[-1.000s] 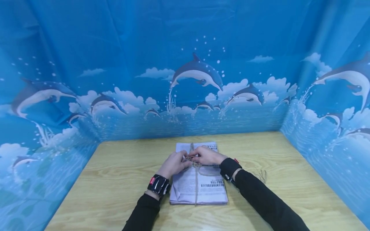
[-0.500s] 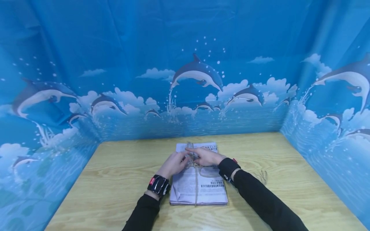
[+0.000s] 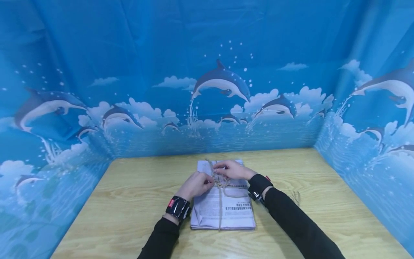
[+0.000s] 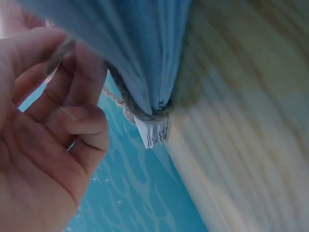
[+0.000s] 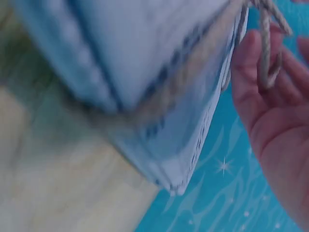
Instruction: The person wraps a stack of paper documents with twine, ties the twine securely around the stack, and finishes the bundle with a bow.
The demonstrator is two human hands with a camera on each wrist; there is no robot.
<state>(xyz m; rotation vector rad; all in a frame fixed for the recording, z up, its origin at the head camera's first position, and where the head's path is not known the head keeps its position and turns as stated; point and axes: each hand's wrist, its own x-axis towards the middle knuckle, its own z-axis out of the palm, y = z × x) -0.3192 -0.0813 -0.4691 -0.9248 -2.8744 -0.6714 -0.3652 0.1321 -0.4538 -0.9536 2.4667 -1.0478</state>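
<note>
A folded stack of newspapers lies on the table, bound crosswise with brown twine that meets in a knot with loose loops near the middle. My left hand pinches a strand of twine between thumb and forefinger at the left of the knot; the left wrist view shows this strand at the fingertips. My right hand is over the upper right of the stack, fingers bent around the twine. In the right wrist view a twine loop runs between thumb and fingers. The hands partly hide the knot.
The wooden table extends around the stack. A frayed twine end lies on it beyond the right forearm. Blue curtains printed with dolphins enclose the back and both sides.
My right hand has drawn slightly up and right from the left hand, showing more of the knot and loops. The left hand stays nearly in place, and the stack has barely shifted.
</note>
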